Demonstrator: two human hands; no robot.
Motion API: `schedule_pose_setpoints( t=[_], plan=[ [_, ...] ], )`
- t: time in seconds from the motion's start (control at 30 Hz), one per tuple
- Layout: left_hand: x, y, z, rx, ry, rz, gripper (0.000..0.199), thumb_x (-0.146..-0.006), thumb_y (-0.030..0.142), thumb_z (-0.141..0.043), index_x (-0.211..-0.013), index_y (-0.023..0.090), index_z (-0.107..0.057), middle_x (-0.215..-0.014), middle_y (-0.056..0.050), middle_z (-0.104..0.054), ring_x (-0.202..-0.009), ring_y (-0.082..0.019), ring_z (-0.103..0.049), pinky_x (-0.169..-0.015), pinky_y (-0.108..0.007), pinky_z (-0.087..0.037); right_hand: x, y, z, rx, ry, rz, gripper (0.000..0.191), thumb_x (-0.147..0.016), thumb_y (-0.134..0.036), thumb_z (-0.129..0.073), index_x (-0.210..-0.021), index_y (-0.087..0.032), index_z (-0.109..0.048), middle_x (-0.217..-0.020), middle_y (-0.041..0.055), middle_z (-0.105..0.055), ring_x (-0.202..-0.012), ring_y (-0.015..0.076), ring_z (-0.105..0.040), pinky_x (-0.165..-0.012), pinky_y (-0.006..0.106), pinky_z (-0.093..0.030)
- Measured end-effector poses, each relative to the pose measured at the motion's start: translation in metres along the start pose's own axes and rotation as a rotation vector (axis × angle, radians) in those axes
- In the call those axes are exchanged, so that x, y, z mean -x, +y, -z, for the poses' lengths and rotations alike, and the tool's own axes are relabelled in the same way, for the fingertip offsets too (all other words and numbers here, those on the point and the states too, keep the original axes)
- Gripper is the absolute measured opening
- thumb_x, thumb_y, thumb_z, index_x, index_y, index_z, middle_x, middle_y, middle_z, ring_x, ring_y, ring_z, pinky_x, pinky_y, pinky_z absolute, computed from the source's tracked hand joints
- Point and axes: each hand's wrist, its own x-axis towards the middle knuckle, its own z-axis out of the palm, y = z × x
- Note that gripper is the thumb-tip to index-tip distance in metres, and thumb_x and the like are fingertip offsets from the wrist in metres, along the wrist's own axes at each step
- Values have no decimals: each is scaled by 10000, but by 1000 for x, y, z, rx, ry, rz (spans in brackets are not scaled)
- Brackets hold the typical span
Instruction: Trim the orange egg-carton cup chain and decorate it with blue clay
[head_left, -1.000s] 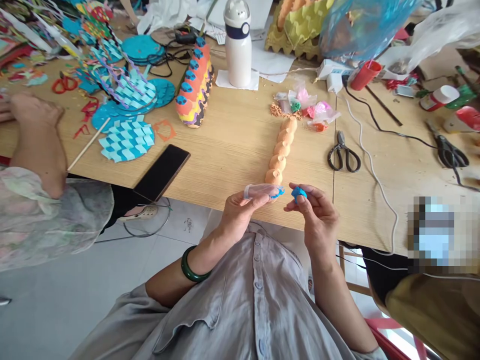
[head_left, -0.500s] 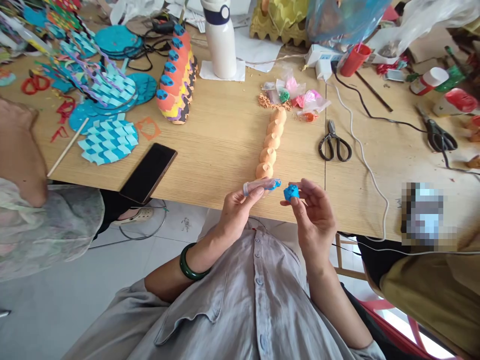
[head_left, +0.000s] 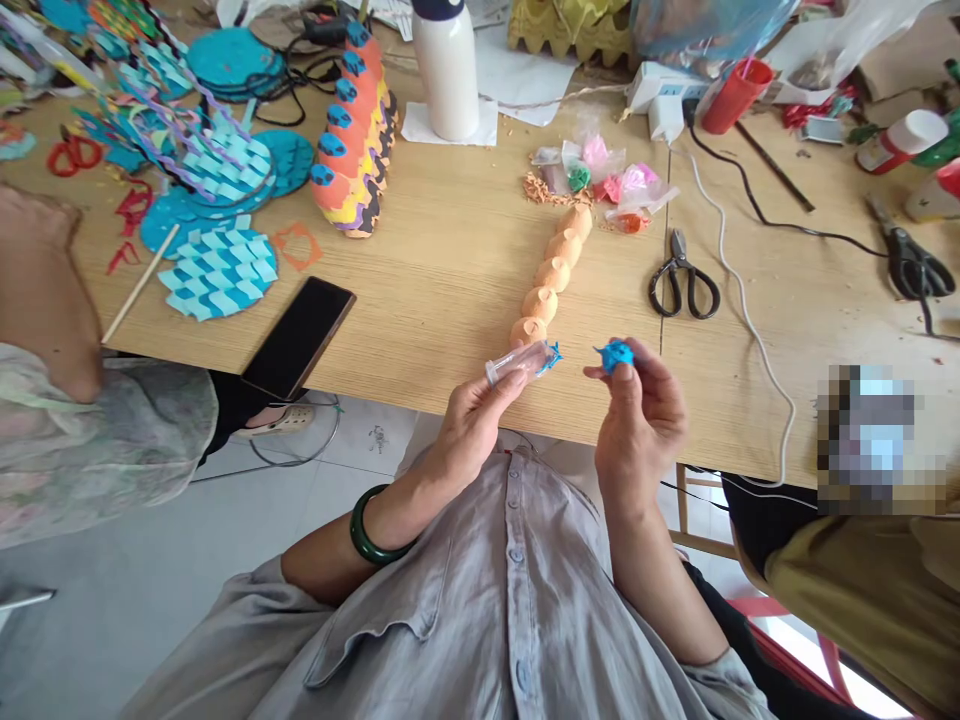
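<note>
Between the fingers of my left hand (head_left: 480,410) is a clear plastic tube (head_left: 517,362) with blue bits at its right end. My right hand (head_left: 641,410) pinches a small blue clump (head_left: 616,355), apart from the tube. Just beyond the tube, a row of orange rounded lumps (head_left: 553,273) runs away from me on the table, its near end partly behind the tube. Past its far end sit orange crumbs (head_left: 536,188) and small plastic bags with pink pieces (head_left: 637,180). Black-handled scissors (head_left: 684,280) lie to the right.
On the wooden table (head_left: 435,290) are a phone (head_left: 300,338), a painted orange piece (head_left: 352,140), a white bottle (head_left: 448,75), blue woven discs (head_left: 220,270) and a white cable (head_left: 750,330). Another person's arm (head_left: 45,290) rests at the left; someone sits at the right.
My right hand has moved right with the blue clump, widening the gap to the tube. My left hand stays nearly in place, holding the tube. The view has shifted slightly.
</note>
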Motion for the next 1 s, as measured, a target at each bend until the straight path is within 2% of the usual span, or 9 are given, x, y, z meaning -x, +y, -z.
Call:
schedule_pose_setpoints(
  t=[0.1, 0.17, 0.27, 0.33, 0.47, 0.63, 0.8, 0.93, 1.0],
  plan=[
    [1, 0, -2, -7, -15, 3, 254, -954, 372, -696, -1155, 270, -812, -1340, -31, -734, -1400, -265, -587, -1243, -397, -396, 1, -4, -2, 135, -165, 147, 249, -954, -268, -683, -1179, -353, -749, -1198, 38, -718, -1119, 226, -702, -950, 440, -629],
    [1, 1, -3, -12, -34, 3, 253, -972, 369, -669, -1157, 273, -812, -1341, -27, -733, -1405, -257, -582, -1254, -391, -379, 0, -4, -3, 172, -246, 145, 247, -957, -274, -677, -1182, -341, -753, -1181, 48, -726, -1114, 239, -705, -940, 454, -629],
    [0, 4, -3, -2, -59, 12, 282, -1001, 383, -617, -1158, 255, -813, -1342, -41, -732, -1413, -252, -575, -1263, -389, -365, -4, -5, -1, 81, -40, 106, 252, -995, -326, -626, -1219, -376, -728, -1196, 27, -700, -1004, 200, -727, -888, 417, -638],
    [0, 5, -2, 12, -53, 17, 279, -993, 388, -629, -1143, 250, -818, -1340, -45, -732, -1414, -257, -574, -1264, -395, -364, -5, -5, -1, 111, -9, 162, 265, -995, -327, -628, -1234, -395, -720, -1215, 24, -689, -1048, 203, -715, -944, 427, -620],
    [1, 6, -2, 43, -33, 27, 243, -976, 358, -655, -1126, 264, -821, -1347, -23, -730, -1437, -252, -550, -1267, -402, -363, -5, -3, -3, 246, -283, 240, 242, -969, -312, -664, -1193, -345, -749, -1180, 54, -733, -1124, 248, -698, -1014, 487, -588],
    [3, 11, -3, 76, -73, 68, 299, -1015, 377, -575, -1152, 254, -810, -1379, -29, -713, -1436, -240, -551, -1243, -383, -397, -5, -2, -3, 114, 8, 149, 302, -1035, -338, -550, -1304, -397, -673, -1227, 37, -694, -1045, 217, -721, -974, 477, -602],
    [2, 10, -2, 160, 3, 137, 233, -922, 397, -709, -1020, 227, -833, -1271, -62, -769, -1387, -281, -595, -1222, -427, -416, -2, -2, -4, 289, -283, 384, 289, -966, -251, -658, -1217, -370, -738, -1153, 45, -752, -1098, 264, -707, -993, 513, -583],
    [1, 10, 1, 177, -63, 169, 301, -970, 429, -634, -1104, 234, -821, -1352, -56, -730, -1444, -265, -540, -1241, -406, -382, -5, -3, -2, 227, 12, 260, 294, -1018, -286, -572, -1271, -354, -704, -1214, 51, -712, -1037, 228, -722, -934, 461, -617],
    [1, 11, 1, 202, -69, 193, 299, -973, 424, -629, -1096, 231, -822, -1351, -54, -731, -1450, -270, -532, -1237, -411, -388, -6, -2, -2, 279, -20, 355, 314, -1012, -251, -577, -1281, -357, -700, -1219, 52, -714, -1069, 226, -713, -956, 450, -605]
  ],
)
